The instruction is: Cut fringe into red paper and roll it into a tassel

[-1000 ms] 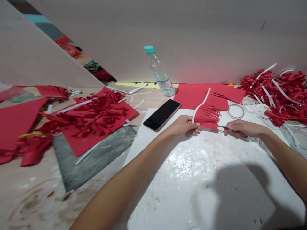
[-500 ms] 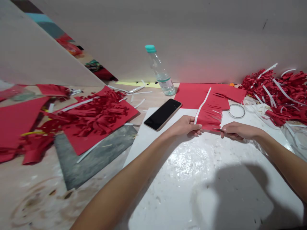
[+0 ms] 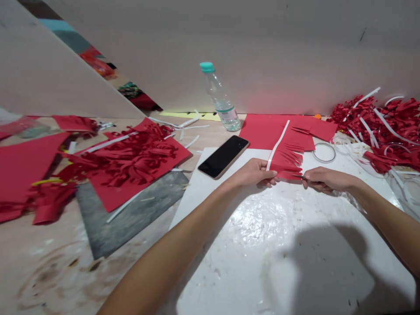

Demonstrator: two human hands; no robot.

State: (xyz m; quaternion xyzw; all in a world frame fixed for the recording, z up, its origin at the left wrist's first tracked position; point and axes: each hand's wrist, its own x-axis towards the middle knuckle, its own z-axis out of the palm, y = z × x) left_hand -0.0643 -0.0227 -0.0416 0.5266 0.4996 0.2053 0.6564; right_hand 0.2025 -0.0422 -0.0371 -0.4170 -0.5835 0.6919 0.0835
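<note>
A red paper sheet (image 3: 285, 151) has a white strip along its left edge and a fringe of narrow cuts on its right side. My left hand (image 3: 259, 173) pinches the sheet's near left corner between thumb and fingers. In my right hand (image 3: 323, 178) is a pair of scissors (image 3: 298, 176), its handles mostly hidden by the fingers. The blades point left and lie at the sheet's near right edge, among the cut strips. Behind the fringed sheet lies a larger red paper sheet (image 3: 257, 131).
A black phone (image 3: 223, 156) lies left of my hands, with a tilted-looking water bottle (image 3: 226, 111) behind it. To the right are a tape roll (image 3: 324, 152) and a heap of red fringe (image 3: 390, 122). Fringed red paper (image 3: 131, 162) covers a grey board (image 3: 131, 218) at left.
Both hands stay nearly in place. The scissor blades have shifted slightly at the fringe's near edge, and the cut strips lie a little differently.
</note>
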